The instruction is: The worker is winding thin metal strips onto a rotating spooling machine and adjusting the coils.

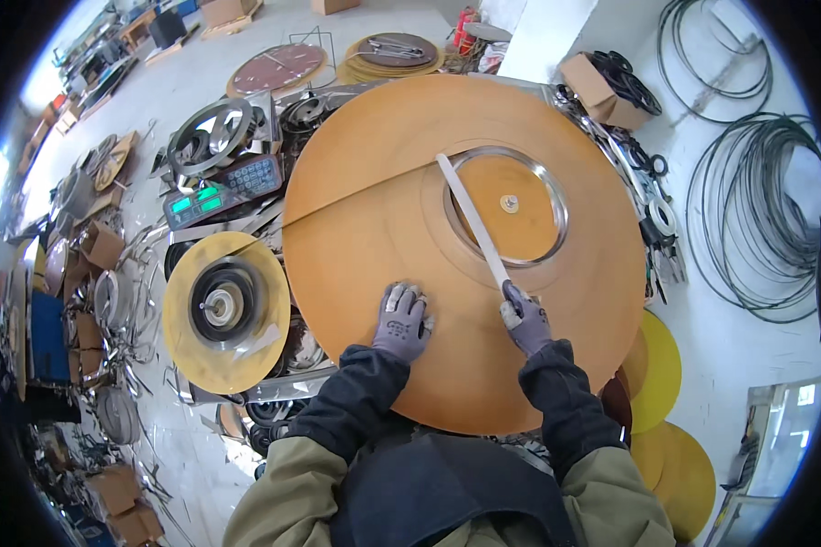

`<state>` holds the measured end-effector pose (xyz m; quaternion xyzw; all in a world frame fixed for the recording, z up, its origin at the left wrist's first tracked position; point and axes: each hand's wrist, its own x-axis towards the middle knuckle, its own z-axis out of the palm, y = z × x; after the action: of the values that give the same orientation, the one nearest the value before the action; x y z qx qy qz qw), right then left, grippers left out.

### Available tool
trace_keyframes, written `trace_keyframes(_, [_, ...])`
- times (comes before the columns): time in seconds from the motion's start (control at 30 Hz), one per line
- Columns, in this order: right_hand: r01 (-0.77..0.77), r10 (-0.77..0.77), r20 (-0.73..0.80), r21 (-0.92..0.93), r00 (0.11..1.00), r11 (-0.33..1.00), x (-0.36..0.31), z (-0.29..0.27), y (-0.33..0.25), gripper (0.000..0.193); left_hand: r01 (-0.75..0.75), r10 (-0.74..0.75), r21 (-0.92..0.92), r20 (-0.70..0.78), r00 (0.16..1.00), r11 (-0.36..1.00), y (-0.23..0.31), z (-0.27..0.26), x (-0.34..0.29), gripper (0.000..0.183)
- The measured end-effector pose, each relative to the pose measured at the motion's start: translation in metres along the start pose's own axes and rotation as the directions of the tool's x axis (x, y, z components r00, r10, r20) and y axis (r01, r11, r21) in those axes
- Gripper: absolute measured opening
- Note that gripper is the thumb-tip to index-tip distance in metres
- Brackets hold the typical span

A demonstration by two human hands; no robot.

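Observation:
A large round orange-brown disc (365,246) lies before me. On it, right of centre, is a shiny metal ring (561,205) with a bolt (509,204) inside it. My right hand (525,321), in a grey glove, is closed round the near end of a long pale flat bar (472,215). The bar's far end meets the ring's left edge. A thin dark strip (360,193) runs from there leftward across the disc, toward a smaller yellow disc (182,314) with a dark coil (201,314) round its hub. My left hand (401,324), also gloved, rests on the big disc's near part, fingers slightly bent, holding nothing.
A scale with lit green displays (196,205) stands at the left, with metal rings (178,150) behind it. Assorted hand tools (652,196) line the right edge. Coiled wire (757,219) lies on the floor at right, and yellow discs (675,465) stand near right.

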<state>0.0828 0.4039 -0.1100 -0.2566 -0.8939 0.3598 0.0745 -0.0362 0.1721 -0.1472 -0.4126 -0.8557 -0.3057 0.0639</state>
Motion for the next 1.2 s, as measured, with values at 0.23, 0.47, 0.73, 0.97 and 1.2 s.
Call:
trace_keyframes(0.23, [0.030, -0.030, 0.013, -0.049, 0.999, 0.998, -0.002, -0.002, -0.008, 0.041, 0.029, -0.030, 0.019, 0.018, 0.999, 0.999, -0.007, -0.001, -0.001, 0.036])
trace_keyframes(0.47, [0.010, -0.010, 0.020, -0.014, 1.000, 1.000, -0.004, -0.004, -0.009, 0.041, 0.007, -0.010, 0.062, 0.052, 0.999, 0.998, -0.007, -0.002, 0.003, 0.038])
trace_keyframes(0.73, [0.012, -0.012, -0.020, -0.023, 1.000, 1.000, -0.005, -0.003, -0.008, 0.040, 0.021, -0.023, 0.041, 0.051, 0.998, 0.999, -0.006, -0.009, 0.007, 0.040])
trace_keyframes(0.97, [-0.071, 0.070, 0.034, 0.044, 0.997, 0.996, -0.007, -0.002, -0.009, 0.043, 0.015, -0.019, 0.041, 0.099, 0.995, 0.999, -0.010, -0.008, 0.005, 0.038])
trace_keyframes(1.2, [-0.045, 0.046, 0.015, -0.004, 0.999, 0.999, -0.010, -0.001, -0.013, 0.043, 0.010, -0.014, 0.066, 0.073, 0.997, 0.998, -0.012, -0.008, -0.002, 0.040])
